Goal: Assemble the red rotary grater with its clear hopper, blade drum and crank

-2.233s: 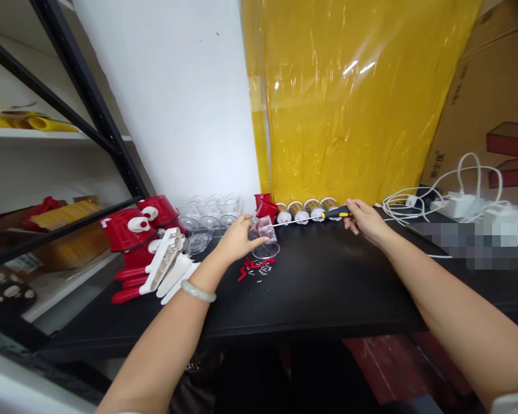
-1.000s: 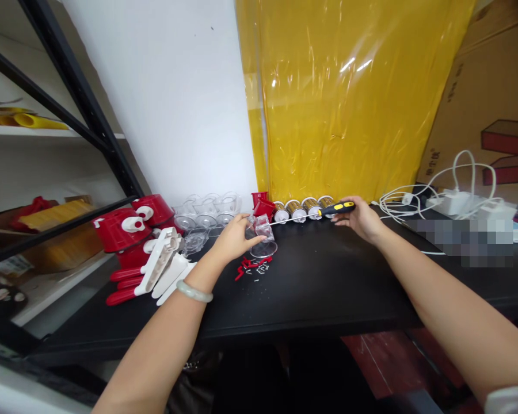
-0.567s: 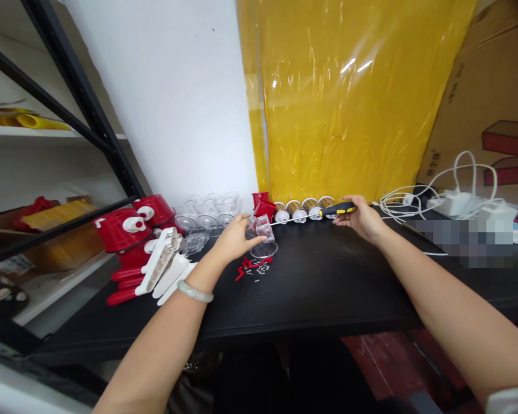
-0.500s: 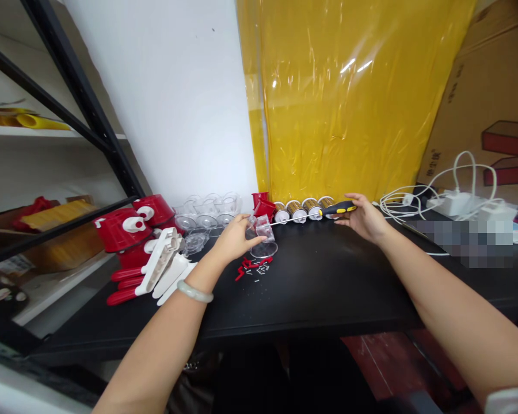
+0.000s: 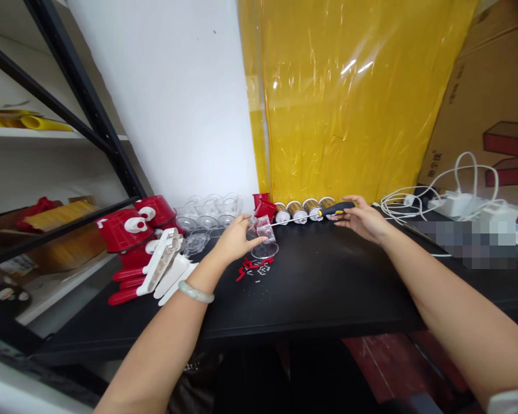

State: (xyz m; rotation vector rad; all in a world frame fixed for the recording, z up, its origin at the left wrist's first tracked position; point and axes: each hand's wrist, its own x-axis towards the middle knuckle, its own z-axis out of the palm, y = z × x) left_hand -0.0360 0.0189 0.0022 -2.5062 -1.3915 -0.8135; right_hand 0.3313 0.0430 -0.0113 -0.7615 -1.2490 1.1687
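Observation:
My left hand is closed round a clear plastic cup part held on its side over the black table. My right hand grips the black and yellow handle of a screwdriver. Its thin shaft runs left and its tip meets the clear part. Small red and white bits lie on the table just below the clear part.
Red housings, white plastic arms and several clear cups lie at the left. Brass-coloured rollers line the yellow plastic curtain. White cables and chargers and cardboard boxes stand at the right. A black shelf frame rises at left.
My right hand has shifted its hold on the screwdriver handle slightly; the handle has turned and dipped a little. My left hand and the clear part have stayed in place.

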